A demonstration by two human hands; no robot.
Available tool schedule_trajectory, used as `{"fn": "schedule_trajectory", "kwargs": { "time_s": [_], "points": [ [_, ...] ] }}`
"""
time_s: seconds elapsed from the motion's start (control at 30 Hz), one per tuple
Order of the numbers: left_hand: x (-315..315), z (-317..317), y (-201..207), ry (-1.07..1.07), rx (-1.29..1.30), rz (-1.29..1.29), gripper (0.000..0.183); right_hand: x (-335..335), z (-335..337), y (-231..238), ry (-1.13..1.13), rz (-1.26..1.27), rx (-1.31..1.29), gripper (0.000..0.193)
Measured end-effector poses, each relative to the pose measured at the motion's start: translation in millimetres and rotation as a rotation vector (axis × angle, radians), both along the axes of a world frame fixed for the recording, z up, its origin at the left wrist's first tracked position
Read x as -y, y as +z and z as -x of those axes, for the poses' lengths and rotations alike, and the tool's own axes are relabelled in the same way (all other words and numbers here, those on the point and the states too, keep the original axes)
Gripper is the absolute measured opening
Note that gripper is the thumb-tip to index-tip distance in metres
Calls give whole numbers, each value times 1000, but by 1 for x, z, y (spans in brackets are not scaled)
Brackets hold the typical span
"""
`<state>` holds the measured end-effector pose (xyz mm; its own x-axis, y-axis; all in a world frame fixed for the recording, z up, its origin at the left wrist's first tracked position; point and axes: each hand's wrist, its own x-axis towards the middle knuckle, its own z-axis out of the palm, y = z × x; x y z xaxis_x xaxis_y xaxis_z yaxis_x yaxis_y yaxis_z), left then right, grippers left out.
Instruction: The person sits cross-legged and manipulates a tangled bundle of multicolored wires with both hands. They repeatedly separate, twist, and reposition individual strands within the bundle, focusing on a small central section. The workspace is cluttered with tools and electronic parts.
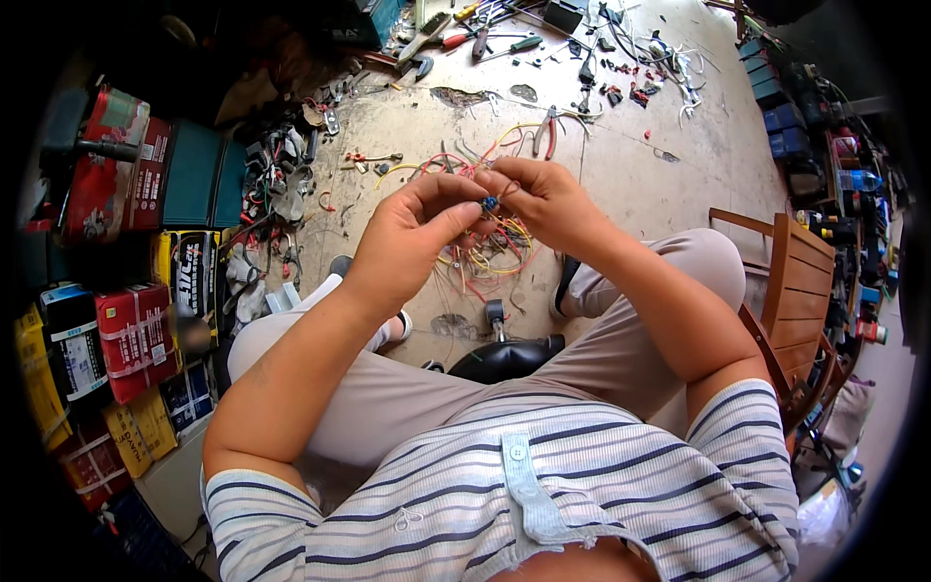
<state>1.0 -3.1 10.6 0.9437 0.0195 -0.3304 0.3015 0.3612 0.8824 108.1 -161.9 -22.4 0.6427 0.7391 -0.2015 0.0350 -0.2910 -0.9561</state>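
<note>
Both hands meet in front of me over a tangle of thin red, yellow and white wires (499, 254) on the floor. My left hand (417, 225) pinches a small blue part (490, 203) between thumb and fingers; it looks like a connector, too small to tell for sure. Fingers of my right hand (536, 197) are closed on a thin reddish-brown wire (508, 186) right beside the blue part. Just beyond the hands lie pliers (549, 134) with red and dark handles, spread apart on the floor.
Screwdrivers (524, 45) and cable scraps (679, 68) lie on the far floor. Boxed batteries (134, 339) are stacked at left beside a heap of small parts (279, 179). A wooden chair (797, 281) stands at right, before loaded shelves. Between my legs is a black rounded object (504, 360).
</note>
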Motion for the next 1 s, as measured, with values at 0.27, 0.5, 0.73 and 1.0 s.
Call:
{"fn": "schedule_trajectory", "kwargs": {
  "time_s": [0.27, 0.5, 0.73, 1.0],
  "points": [
    [-2, 1, -1, 24, -28, 17, 18, -7, 4, 3, -109, -124, -466, 27],
    [3, 2, 5, -18, -38, -24, 20, -4, -9, 4, -145, -213, -507, 20],
    [8, 5, 4, -38, -96, 93, 20, -9, -5, -8, 103, 25, 237, 12],
    [7, 10, -11, -50, -125, 11, 20, -13, -6, -1, 184, 45, 738, 12]
  ]
}}
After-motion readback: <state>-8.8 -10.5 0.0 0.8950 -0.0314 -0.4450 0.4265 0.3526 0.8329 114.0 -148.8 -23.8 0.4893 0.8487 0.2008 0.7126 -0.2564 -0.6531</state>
